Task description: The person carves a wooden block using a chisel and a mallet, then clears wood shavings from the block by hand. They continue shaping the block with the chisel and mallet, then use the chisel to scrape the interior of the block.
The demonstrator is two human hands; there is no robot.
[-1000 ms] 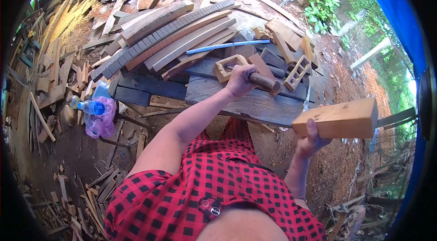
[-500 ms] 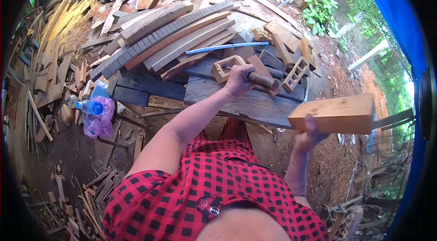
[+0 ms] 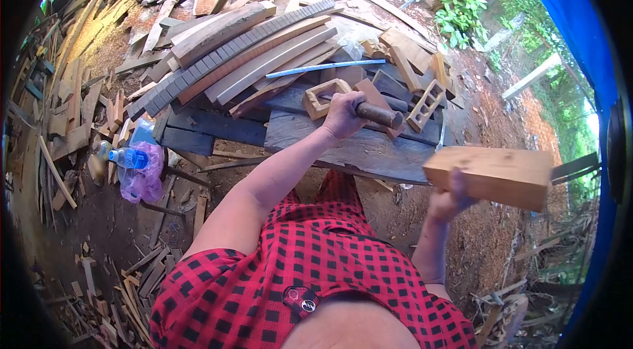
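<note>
My left hand (image 3: pixel 344 117) is wrapped around a dark brown round tool handle (image 3: pixel 379 114) whose blunt end points right. Whatever lies at its other end is hidden behind my fist. A small rectangular wooden frame (image 3: pixel 315 106) sits beside that hand on the bench (image 3: pixel 310 138). Further right, a thick, light-brown wooden block (image 3: pixel 494 174) is in my right hand (image 3: pixel 448 200), gripped near its left end with the thumb up its near face. The block is raised off the bench's right edge, apart from the handle.
Curved timbers (image 3: pixel 270 68) are stacked along the bench, with a blue strip (image 3: pixel 323 68) lying across. A slotted wooden piece (image 3: pixel 426 105) rests at the right. Bottles (image 3: pixel 132 158) and a pink plastic bag (image 3: pixel 151 174) stand left. Scrap wood (image 3: pixel 142 276) covers the ground.
The wooden block in my right hand has shifted slightly right and down, its far end tilting lower. My left hand stays on the tool handle in nearly the same place.
</note>
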